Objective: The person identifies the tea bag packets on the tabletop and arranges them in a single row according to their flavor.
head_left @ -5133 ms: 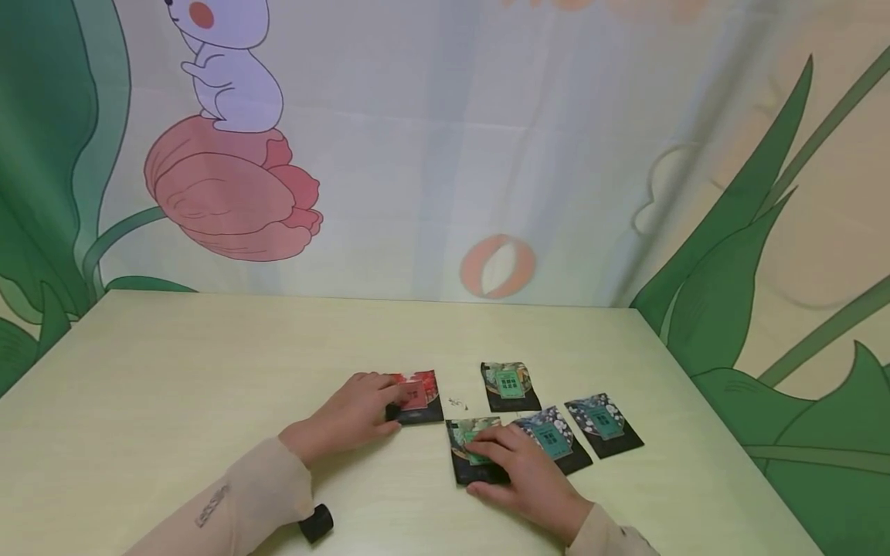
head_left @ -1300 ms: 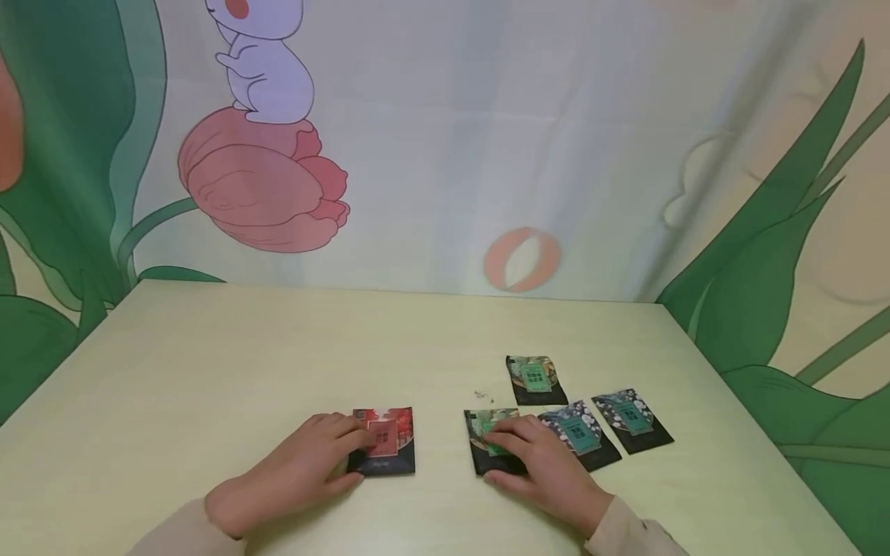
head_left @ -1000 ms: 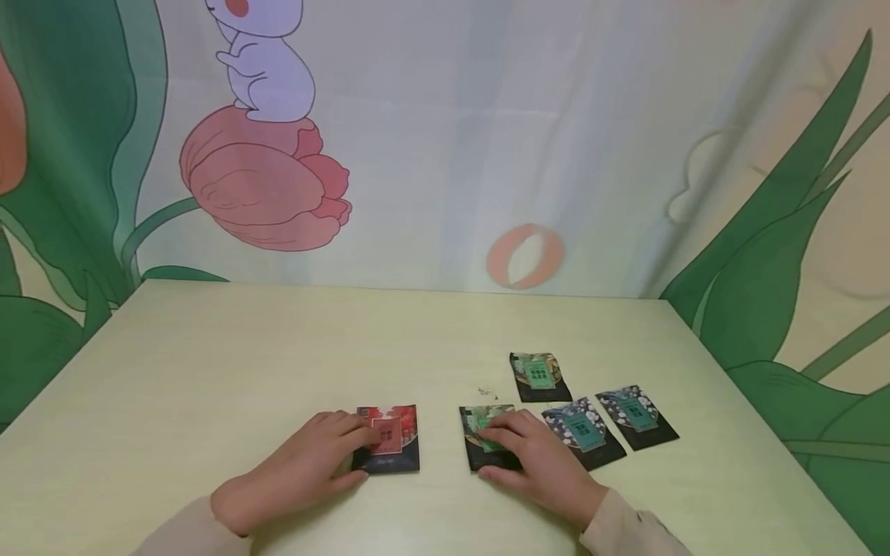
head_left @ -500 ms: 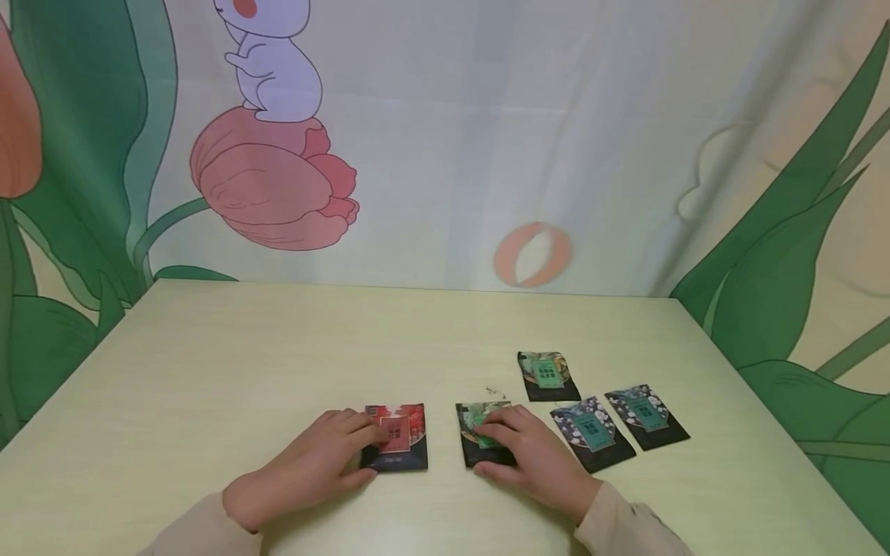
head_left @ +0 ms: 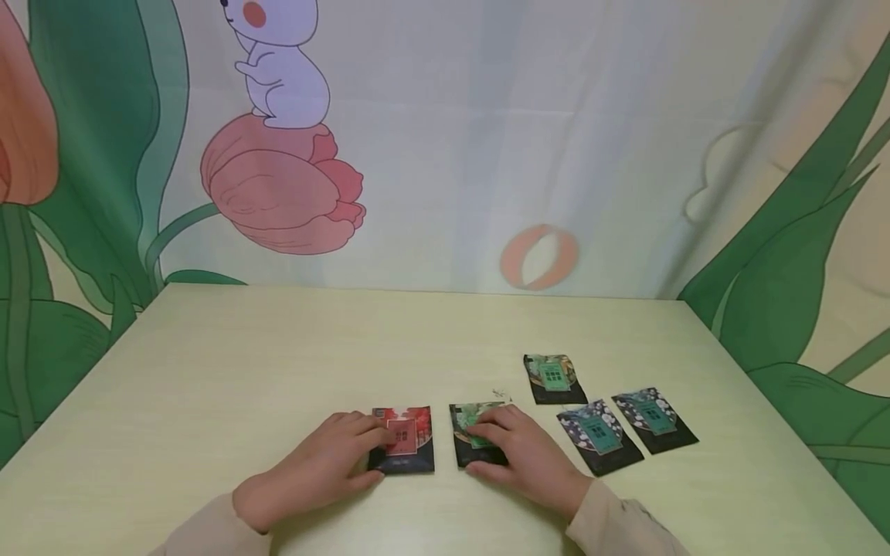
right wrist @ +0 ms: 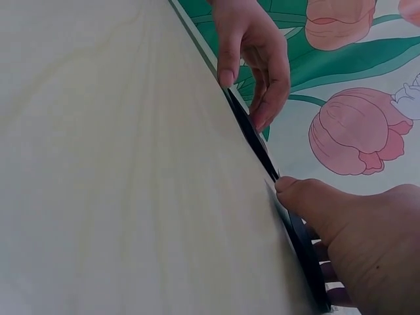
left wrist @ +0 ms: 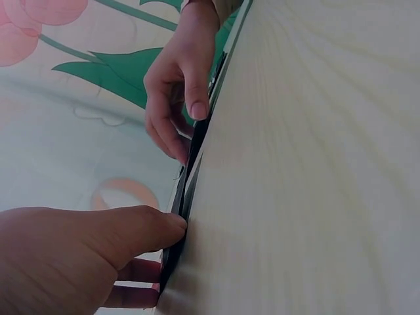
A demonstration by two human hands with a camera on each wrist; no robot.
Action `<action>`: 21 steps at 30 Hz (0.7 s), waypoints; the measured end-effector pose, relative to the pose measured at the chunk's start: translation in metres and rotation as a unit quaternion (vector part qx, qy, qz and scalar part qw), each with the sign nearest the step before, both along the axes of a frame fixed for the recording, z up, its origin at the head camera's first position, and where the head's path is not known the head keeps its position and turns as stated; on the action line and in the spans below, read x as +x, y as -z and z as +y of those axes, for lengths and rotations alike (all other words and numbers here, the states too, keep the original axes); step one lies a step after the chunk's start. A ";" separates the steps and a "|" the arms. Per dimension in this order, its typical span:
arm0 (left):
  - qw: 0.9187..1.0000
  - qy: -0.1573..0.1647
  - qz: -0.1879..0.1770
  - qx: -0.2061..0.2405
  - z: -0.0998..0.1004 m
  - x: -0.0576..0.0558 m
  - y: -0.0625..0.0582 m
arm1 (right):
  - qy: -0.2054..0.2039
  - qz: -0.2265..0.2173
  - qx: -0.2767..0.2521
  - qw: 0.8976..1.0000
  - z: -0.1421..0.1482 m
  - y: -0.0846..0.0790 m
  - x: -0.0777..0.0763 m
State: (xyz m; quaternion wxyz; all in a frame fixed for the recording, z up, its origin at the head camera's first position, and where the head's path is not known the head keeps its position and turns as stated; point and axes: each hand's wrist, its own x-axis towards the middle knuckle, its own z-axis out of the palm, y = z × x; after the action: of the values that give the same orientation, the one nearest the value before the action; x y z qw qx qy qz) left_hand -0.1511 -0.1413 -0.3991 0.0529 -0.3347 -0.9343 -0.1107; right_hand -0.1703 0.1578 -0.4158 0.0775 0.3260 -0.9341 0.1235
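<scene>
A printed cloth backdrop [head_left: 431,154] hangs behind the pale worktop [head_left: 278,347], an orange tulip [head_left: 24,123] cut off at the far left. Next comes a white animal [head_left: 288,77], its head cropped at the top, sitting on a pink flower [head_left: 278,189].

Below, a beige left sleeve [head_left: 215,533] runs out of sight at the bottom. From it the left hand [head_left: 323,467] rests, loosely bent and fairly narrow, on a red-and-black packet [head_left: 415,444] lying on the worktop; its fingertips reach over the label and hide the left side, while the thumb touches near the lower corner. Just beside it, across a small gap, lies the near green packet [head_left: 462,444]. The right hand [head_left: 528,459] rests on this one in much the same loose bend, covering its right side. From either wrist the two packets appear edge-on as dark strips, and I can't make out whether any fingertip reaches underneath.

Behind the right hand is a small mark [head_left: 499,394], partly masked, too small to identify. Further right lie the far green packet [head_left: 555,378] and two blue floral packets, the nearer one [head_left: 600,436] and the outer one [head_left: 655,421]; their lettering is too fine to read.
</scene>
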 end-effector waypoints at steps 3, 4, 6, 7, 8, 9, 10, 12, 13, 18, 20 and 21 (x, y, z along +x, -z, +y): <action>1.000 -0.003 -0.006 -0.001 0.000 0.000 0.000 | -0.002 0.001 0.000 1.000 -0.003 0.000 0.000; 1.000 -0.004 -0.008 0.000 0.000 0.000 0.000 | -0.002 0.002 0.000 1.000 -0.004 -0.001 0.000; 1.000 -0.003 -0.010 0.001 0.000 0.000 0.000 | -0.001 0.003 0.000 1.000 -0.006 -0.001 0.000; 1.000 -0.002 -0.009 0.001 0.000 -0.001 0.001 | -0.001 0.004 -0.001 1.000 -0.007 -0.001 0.000; 1.000 -0.002 -0.008 0.001 0.000 -0.001 0.001 | -0.002 0.003 -0.002 1.000 -0.008 -0.002 0.001; 1.000 -0.001 -0.007 0.002 0.000 -0.001 0.001 | -0.002 0.003 -0.002 1.000 -0.009 -0.002 0.001; 1.000 0.000 -0.005 0.001 0.000 -0.001 0.001 | -0.002 0.003 -0.002 1.000 -0.009 -0.002 0.001; 1.000 0.001 -0.002 0.001 0.000 -0.001 0.002 | -0.004 0.001 -0.004 1.000 -0.011 -0.003 0.001; 1.000 0.001 -0.002 0.000 0.000 -0.001 0.002 | -0.005 0.001 -0.005 1.000 -0.013 -0.003 0.001; 1.000 0.001 -0.003 0.003 0.000 -0.001 0.002 | -0.008 -0.002 -0.005 1.000 -0.018 -0.003 0.001; 1.000 0.001 -0.002 0.004 0.000 -0.001 0.002 | -0.009 -0.006 -0.005 1.000 -0.020 -0.003 0.001; 1.000 0.003 0.000 0.005 0.000 -0.001 0.003 | -0.009 -0.008 -0.004 1.000 -0.021 -0.003 0.001</action>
State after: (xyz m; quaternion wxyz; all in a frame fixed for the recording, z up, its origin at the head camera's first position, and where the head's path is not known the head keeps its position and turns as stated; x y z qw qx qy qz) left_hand -0.1525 -0.1418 -0.4016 0.0542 -0.3369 -0.9329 -0.1152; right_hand -0.1692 0.1373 -0.4124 0.0704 0.3330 -0.9312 0.1303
